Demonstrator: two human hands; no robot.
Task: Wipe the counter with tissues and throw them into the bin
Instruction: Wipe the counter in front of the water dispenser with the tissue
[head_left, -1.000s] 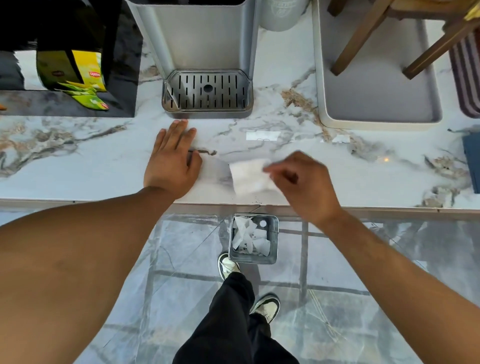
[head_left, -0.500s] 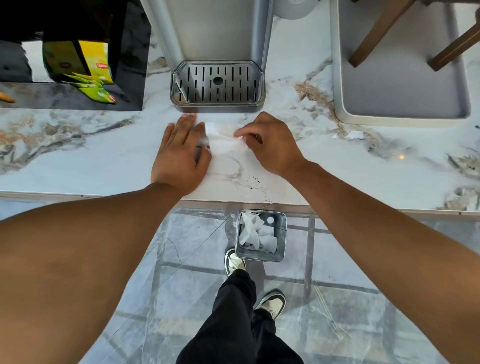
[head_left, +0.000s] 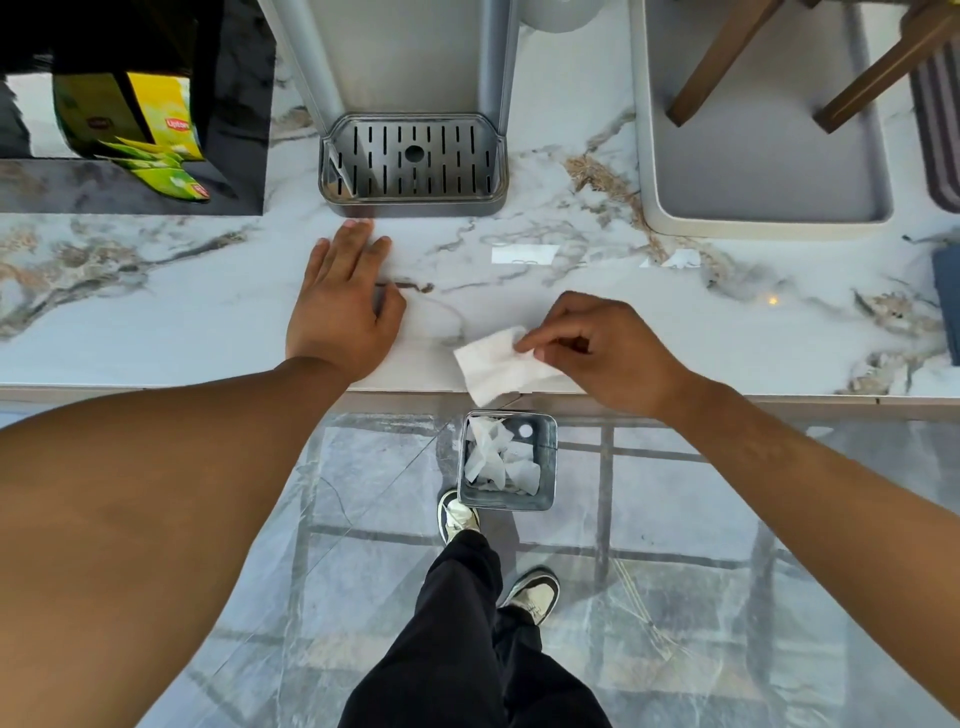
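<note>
A white marble counter with grey and brown veining (head_left: 156, 322) is seen running across the upper half of the view, with a glossy grey marble-patterned floor (head_left: 363, 582) below its near edge. A tall grey metal dispenser with a slotted drip tray (head_left: 413, 163) is set at the back of the counter, and a pale grey rectangular plastic tray (head_left: 753, 171) is placed to its right, crossed by brown wooden chair legs (head_left: 722, 62). At the back left, a black open-fronted stand (head_left: 234, 104) is seen holding a yellow and green tea box (head_left: 156, 114). The person's black trouser legs (head_left: 467, 649) and two black and white trainers (head_left: 457, 517) are seen at the bottom centre.

A small square grey metal bin (head_left: 548, 467) is stood on the floor just below the counter edge and is already partly filled with crumpled white tissues (head_left: 493, 457). The left hand (head_left: 340, 306) is laid palm down on the counter just in front of the drip tray, its fingers stretched out, close together, holding nothing. The right hand (head_left: 602, 351) is held at the near edge of the counter, its thumb and fingertips pinched together on a flat white tissue (head_left: 493, 366). The tissue is spread over the counter's near edge, one corner overhanging it above the bin.
</note>
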